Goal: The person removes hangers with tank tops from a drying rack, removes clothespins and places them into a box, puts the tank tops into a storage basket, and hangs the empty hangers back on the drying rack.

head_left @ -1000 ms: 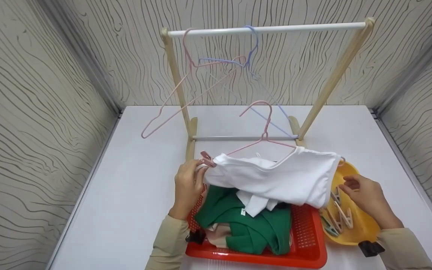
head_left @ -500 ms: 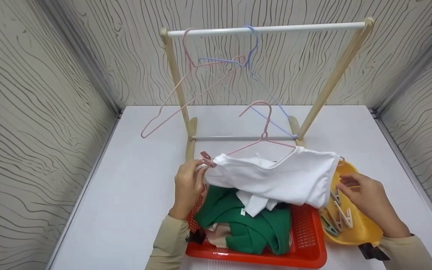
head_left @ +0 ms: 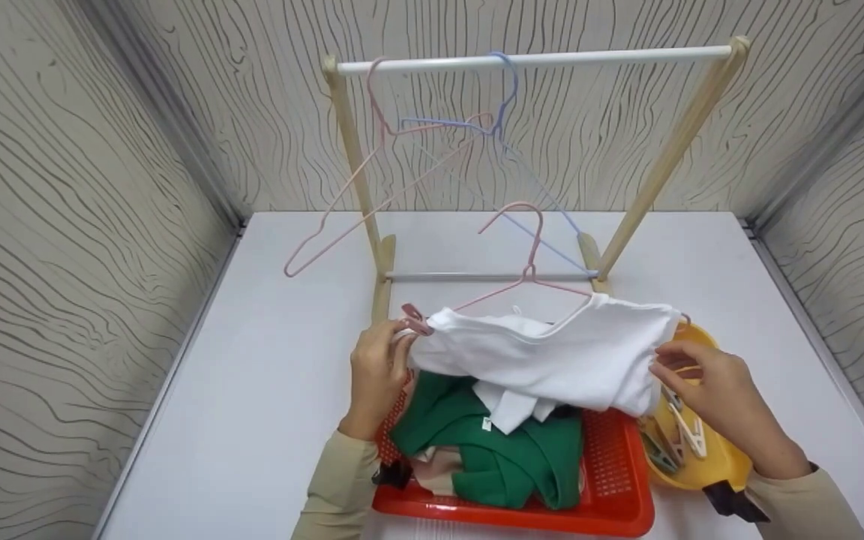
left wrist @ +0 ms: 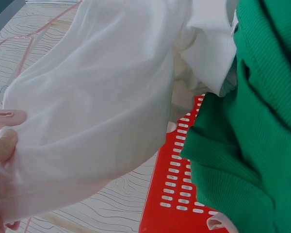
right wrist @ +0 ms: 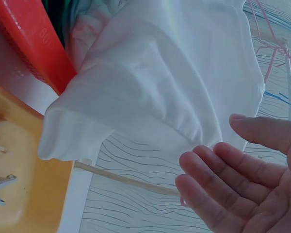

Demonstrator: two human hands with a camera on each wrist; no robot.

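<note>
A white short-sleeved shirt [head_left: 552, 367] is draped on a pink hanger [head_left: 537, 240], whose hook points up and is free of the bar. At the shirt's left end my left hand [head_left: 378, 371] pinches the cloth between thumb and fingers. Just above that thumb sits a pink clothespin [head_left: 415, 320] on the shoulder. My right hand [head_left: 721, 401] is at the right sleeve, its loosely bent fingers against the cloth edge. The right wrist view shows thumb and fingers apart, with the white cloth [right wrist: 150, 92] beside the fingertips.
Below the shirt stands a red basket [head_left: 627, 487] with a green garment [head_left: 507, 472] and other clothes. A yellow bowl [head_left: 724, 457] at right holds several clothespins [head_left: 691, 431]. Behind, a rack with a white bar [head_left: 612, 58] carries a pink hanger [head_left: 342, 191] and a blue hanger [head_left: 511, 90].
My right hand has moved left from above the yellow bowl to the shirt's right sleeve. My left hand, the shirt and its hanger have stayed in place.
</note>
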